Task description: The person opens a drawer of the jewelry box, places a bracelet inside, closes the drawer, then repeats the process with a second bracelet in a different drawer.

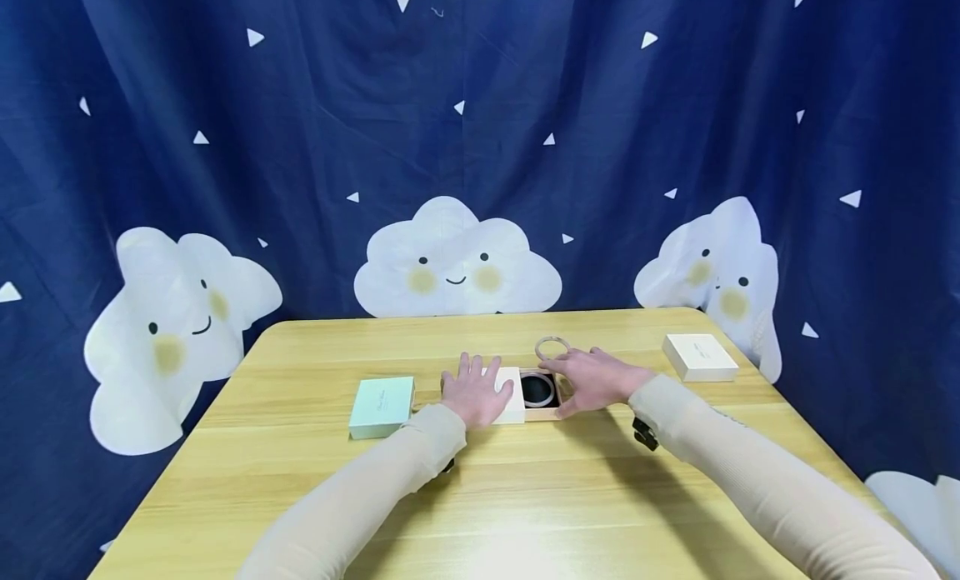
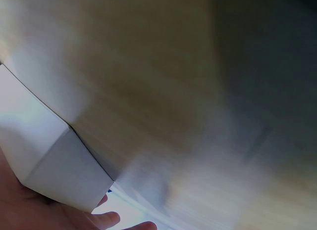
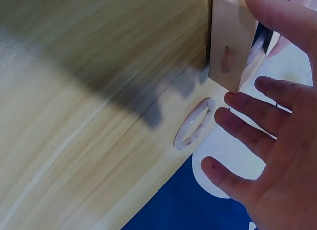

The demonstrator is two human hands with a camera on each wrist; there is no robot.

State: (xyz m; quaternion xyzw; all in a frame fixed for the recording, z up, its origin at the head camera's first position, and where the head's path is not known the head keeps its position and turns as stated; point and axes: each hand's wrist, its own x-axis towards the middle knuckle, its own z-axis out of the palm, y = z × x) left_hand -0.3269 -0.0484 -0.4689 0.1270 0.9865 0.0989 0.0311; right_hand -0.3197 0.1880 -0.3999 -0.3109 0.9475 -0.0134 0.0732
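My left hand (image 1: pixel 476 394) rests with spread fingers over a white box sleeve (image 1: pixel 512 409); in the left wrist view the sleeve's pale corner (image 2: pixel 64 161) rises beside the palm. From its right end sticks a pinkish drawer (image 1: pixel 540 414) with a dark lining, and inside lies a pale bangle (image 1: pixel 537 406). My right hand (image 1: pixel 596 377) spans the drawer's outer end, thumb on the near side and fingers on the far side. Seen from the right wrist, those fingers are nearly straight, fingertips at the corner of the drawer front (image 3: pixel 230 47). A second, marbled bangle (image 3: pixel 184 128) lies on the table behind it.
A mint-green box (image 1: pixel 382 406) stands to the left of my left hand. Another white box (image 1: pixel 700 357) sits at the far right of the wooden table (image 1: pixel 480 497). Behind the table's back edge hangs a dark blue curtain (image 1: pixel 322 147) with cloud prints.
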